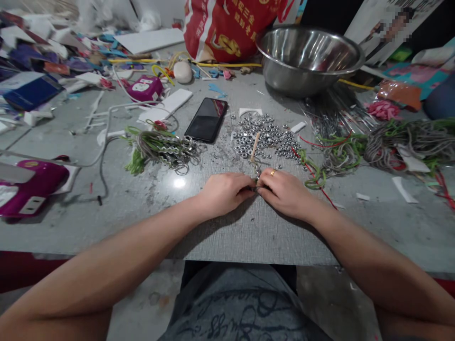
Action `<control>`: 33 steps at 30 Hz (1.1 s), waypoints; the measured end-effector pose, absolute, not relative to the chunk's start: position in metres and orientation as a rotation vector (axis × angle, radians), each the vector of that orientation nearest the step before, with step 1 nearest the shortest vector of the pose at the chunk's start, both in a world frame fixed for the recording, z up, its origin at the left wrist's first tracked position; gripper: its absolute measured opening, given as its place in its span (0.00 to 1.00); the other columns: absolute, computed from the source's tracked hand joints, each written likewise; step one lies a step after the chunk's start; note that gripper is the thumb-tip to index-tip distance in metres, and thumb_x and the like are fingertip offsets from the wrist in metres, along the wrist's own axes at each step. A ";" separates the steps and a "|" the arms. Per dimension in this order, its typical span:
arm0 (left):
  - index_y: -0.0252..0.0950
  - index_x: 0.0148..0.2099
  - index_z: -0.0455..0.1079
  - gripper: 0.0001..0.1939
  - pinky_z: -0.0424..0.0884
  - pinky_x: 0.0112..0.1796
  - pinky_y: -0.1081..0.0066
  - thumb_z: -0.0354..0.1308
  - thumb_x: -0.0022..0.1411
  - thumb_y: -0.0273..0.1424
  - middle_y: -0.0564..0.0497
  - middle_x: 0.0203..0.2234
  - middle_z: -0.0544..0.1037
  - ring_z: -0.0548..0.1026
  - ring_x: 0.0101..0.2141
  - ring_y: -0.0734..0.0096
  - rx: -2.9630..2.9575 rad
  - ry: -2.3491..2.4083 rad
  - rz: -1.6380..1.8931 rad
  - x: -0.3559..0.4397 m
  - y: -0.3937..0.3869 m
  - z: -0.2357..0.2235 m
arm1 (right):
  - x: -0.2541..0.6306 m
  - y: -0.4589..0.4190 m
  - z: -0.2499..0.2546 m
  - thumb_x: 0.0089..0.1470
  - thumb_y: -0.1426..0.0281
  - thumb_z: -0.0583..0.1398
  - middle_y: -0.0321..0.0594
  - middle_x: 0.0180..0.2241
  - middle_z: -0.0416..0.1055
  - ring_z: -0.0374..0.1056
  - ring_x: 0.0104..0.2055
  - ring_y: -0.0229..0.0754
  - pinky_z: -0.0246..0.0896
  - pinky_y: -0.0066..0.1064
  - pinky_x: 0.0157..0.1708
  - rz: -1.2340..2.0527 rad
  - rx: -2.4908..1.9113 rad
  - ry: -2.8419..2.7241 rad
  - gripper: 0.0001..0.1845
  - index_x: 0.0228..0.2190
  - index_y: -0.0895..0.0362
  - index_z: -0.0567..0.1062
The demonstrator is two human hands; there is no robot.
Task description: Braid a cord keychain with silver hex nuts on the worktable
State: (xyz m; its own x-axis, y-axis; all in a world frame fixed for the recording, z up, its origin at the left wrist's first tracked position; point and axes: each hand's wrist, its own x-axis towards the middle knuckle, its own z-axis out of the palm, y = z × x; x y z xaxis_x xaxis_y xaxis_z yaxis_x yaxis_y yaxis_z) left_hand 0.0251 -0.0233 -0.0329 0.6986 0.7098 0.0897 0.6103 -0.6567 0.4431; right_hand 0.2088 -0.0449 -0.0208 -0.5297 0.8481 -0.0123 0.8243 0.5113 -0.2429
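My left hand (224,193) and my right hand (284,193) meet fingertip to fingertip near the front of the table, both pinched closed. Between them is a thin dark cord (255,187), mostly covered by the fingers. A few small silver pieces (258,171) show just above the fingertips. Past the hands lies a loose pile of silver metal nuts (265,130), with a flat wooden stick (255,146) on its near side. Left of the pile is a bundle of grey-green cords (151,144) with silver links and rings. Loose green and red cords lie beside my right hand.
A black phone (206,121) lies behind my left hand. A steel bowl (305,76) and a red bag (227,33) stand at the back. Grey-green cord hanks (384,142) lie right. Purple power strips (53,177) with white cable and paper scraps cover the left.
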 end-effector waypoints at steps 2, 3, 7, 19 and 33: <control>0.37 0.38 0.71 0.08 0.66 0.31 0.74 0.52 0.60 0.33 0.52 0.31 0.77 0.74 0.31 0.72 2.527 1.031 0.366 0.025 -0.024 -0.033 | 0.207 -0.045 -0.022 0.58 0.71 0.48 0.44 0.32 0.67 0.61 0.31 0.41 0.50 0.33 0.32 0.254 -1.467 -2.661 0.12 0.30 0.59 0.70; 0.37 0.38 0.71 0.08 0.66 0.31 0.73 0.52 0.60 0.33 0.52 0.31 0.77 0.74 0.31 0.72 2.524 1.036 0.359 0.025 -0.024 -0.032 | 0.207 -0.046 -0.022 0.58 0.71 0.48 0.44 0.32 0.67 0.60 0.31 0.41 0.50 0.33 0.32 0.214 -1.464 -2.676 0.13 0.30 0.60 0.70; 0.37 0.38 0.70 0.07 0.67 0.32 0.73 0.53 0.60 0.32 0.52 0.31 0.77 0.74 0.32 0.71 2.510 1.052 0.327 0.025 -0.023 -0.033 | 0.206 -0.047 -0.023 0.57 0.71 0.50 0.45 0.33 0.67 0.61 0.31 0.41 0.50 0.33 0.31 0.172 -1.463 -2.691 0.10 0.31 0.60 0.70; 0.38 0.40 0.71 0.08 0.67 0.33 0.73 0.54 0.60 0.32 0.53 0.33 0.77 0.74 0.32 0.72 2.467 1.098 0.296 0.027 -0.023 -0.033 | 0.219 -0.040 -0.016 0.46 0.55 0.63 0.44 0.36 0.69 0.65 0.37 0.46 0.55 0.33 0.34 0.397 -1.533 -2.601 0.21 0.35 0.58 0.68; 0.48 0.48 0.71 0.17 0.58 0.21 0.75 0.47 0.59 0.29 0.52 0.26 0.70 0.69 0.25 0.73 3.000 0.700 0.360 0.020 -0.031 -0.029 | 0.224 -0.037 -0.016 0.42 0.51 0.63 0.44 0.37 0.69 0.66 0.37 0.47 0.56 0.34 0.34 0.341 -1.491 -2.696 0.27 0.37 0.59 0.70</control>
